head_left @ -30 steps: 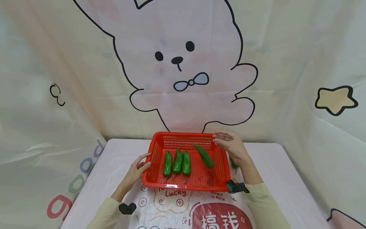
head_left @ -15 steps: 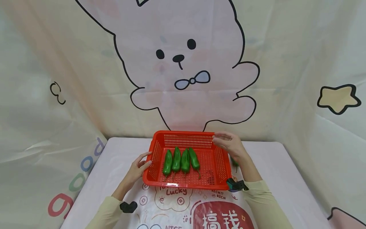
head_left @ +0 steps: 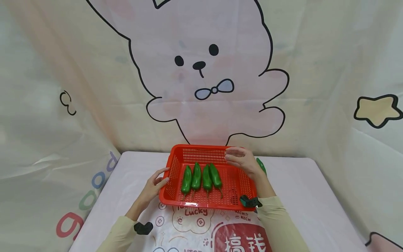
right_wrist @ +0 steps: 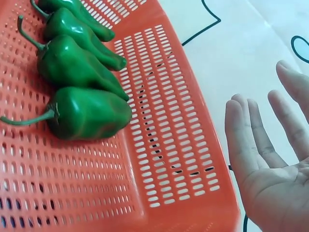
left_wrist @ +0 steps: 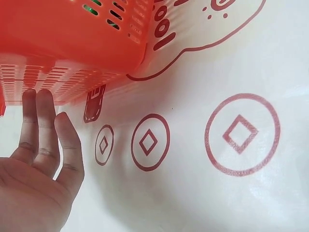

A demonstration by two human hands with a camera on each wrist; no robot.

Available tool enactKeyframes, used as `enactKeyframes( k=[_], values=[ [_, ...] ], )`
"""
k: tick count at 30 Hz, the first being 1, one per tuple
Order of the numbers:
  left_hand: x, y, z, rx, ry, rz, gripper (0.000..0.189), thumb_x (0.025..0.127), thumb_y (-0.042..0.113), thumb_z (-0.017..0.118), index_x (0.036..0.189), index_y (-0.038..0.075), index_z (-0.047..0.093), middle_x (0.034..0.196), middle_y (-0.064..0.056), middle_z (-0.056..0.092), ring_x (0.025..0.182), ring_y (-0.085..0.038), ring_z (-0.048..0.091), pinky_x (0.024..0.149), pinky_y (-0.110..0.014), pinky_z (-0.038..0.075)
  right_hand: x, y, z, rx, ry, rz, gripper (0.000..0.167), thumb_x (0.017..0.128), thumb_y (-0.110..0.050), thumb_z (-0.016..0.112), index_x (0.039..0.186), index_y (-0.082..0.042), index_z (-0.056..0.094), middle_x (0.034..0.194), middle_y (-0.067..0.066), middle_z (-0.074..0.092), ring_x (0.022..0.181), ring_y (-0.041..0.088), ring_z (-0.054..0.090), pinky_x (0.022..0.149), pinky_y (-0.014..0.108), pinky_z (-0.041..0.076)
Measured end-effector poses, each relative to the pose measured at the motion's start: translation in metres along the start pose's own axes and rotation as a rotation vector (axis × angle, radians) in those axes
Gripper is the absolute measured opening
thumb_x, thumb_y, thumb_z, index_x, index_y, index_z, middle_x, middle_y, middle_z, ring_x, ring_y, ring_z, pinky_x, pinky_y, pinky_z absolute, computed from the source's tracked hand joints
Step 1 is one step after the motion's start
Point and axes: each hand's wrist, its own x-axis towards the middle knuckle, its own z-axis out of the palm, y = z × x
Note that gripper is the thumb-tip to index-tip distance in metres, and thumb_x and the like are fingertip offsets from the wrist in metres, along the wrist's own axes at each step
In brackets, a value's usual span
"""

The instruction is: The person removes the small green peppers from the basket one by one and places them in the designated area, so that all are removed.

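A red perforated plastic basket [head_left: 236, 206] stands on the table with several green peppers [head_left: 207, 177] side by side in it, stems toward the near side. At the basket's left side is my left hand [head_left: 150, 190]; in the left wrist view its long, straight fingers [left_wrist: 46, 111] reach up to the basket's outer wall. My right hand [head_left: 244, 162] hovers over the basket's far right corner. Spread fingers with nothing between them show in the right wrist view, beside the basket's far rim. Another green pepper [head_left: 261, 166] lies outside the basket, partly hidden behind my right forearm.
A white printed cloth [head_left: 299, 203] covers the table. Beyond its far edge hangs a curtain [head_left: 201, 115] with a cartoon animal, and more printed curtains [head_left: 330, 140] flank the sides. Each wrist wears a dark strap [head_left: 143, 228].
The rightmost pepper lay slanted and apart; now it lies alongside the others. My right hand has shifted left over the basket, uncovering the outside pepper's far end. My left hand stays at the basket.
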Motion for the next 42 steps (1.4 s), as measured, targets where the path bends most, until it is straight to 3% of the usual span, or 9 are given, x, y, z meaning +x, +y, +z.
enactKeyframes(
  k=[5, 12, 17, 23, 31, 42],
  values=[
    [-0.001, -0.001, 0.001, 0.006, -0.007, 0.011, 0.053, 0.101, 0.025, 0.066, 0.151, 0.02, 0.047, 0.126, -0.022, 0.058, 0.105, -0.034, 0.063, 0.079, -0.043, 0.06, 0.007, 0.008, 0.005, -0.019, -0.011, -0.026, 0.049, 0.095, -0.005, 0.072, 0.138, 0.011, 0.053, 0.135, 0.03, 0.054, 0.112, 0.028, 0.064, 0.098, 0.052, 0.049],
    [-0.002, -0.002, 0.001, 0.006, -0.014, 0.014, 0.053, 0.102, 0.025, 0.065, 0.151, 0.02, 0.047, 0.127, -0.023, 0.057, 0.106, -0.035, 0.063, 0.079, -0.044, 0.06, 0.021, 0.028, 0.004, -0.276, -0.054, -0.037, 0.056, 0.093, -0.016, 0.077, 0.141, 0.002, 0.055, 0.142, 0.024, 0.052, 0.128, 0.038, 0.052, 0.1, 0.053, 0.048],
    [-0.001, -0.003, 0.002, -0.008, -0.022, 0.009, 0.051, 0.102, 0.022, 0.065, 0.15, 0.021, 0.048, 0.127, -0.025, 0.056, 0.105, -0.037, 0.062, 0.078, -0.044, 0.06, 0.026, 0.041, 0.003, -0.429, -0.099, -0.047, 0.061, 0.091, -0.013, 0.079, 0.145, 0.0, 0.054, 0.144, 0.024, 0.05, 0.133, 0.042, 0.045, 0.099, 0.058, 0.047],
    [-0.001, -0.002, 0.002, -0.016, -0.026, 0.011, 0.052, 0.102, 0.023, 0.065, 0.15, 0.02, 0.047, 0.127, -0.026, 0.056, 0.107, -0.039, 0.062, 0.078, -0.044, 0.06, 0.031, 0.047, 0.014, -0.464, -0.151, -0.019, 0.066, 0.091, -0.011, 0.078, 0.148, 0.0, 0.049, 0.143, 0.026, 0.048, 0.128, 0.044, 0.047, 0.089, 0.054, 0.052],
    [0.0, -0.003, 0.002, -0.016, -0.021, 0.003, 0.051, 0.102, 0.022, 0.065, 0.15, 0.021, 0.048, 0.128, -0.026, 0.056, 0.108, -0.039, 0.061, 0.079, -0.044, 0.06, 0.037, 0.065, 0.025, -0.487, -0.183, 0.13, 0.067, 0.088, -0.014, 0.082, 0.146, -0.002, 0.052, 0.136, 0.03, 0.051, 0.116, 0.042, 0.057, 0.083, 0.048, 0.058],
    [0.0, -0.001, 0.0, -0.016, -0.022, 0.001, 0.051, 0.102, 0.02, 0.064, 0.15, 0.022, 0.047, 0.129, -0.027, 0.056, 0.107, -0.041, 0.062, 0.079, -0.044, 0.06, 0.043, 0.07, 0.03, -0.549, -0.221, 0.192, 0.064, 0.083, -0.004, 0.085, 0.141, -0.001, 0.058, 0.137, 0.023, 0.053, 0.124, 0.041, 0.052, 0.079, 0.039, 0.059]
  ],
)
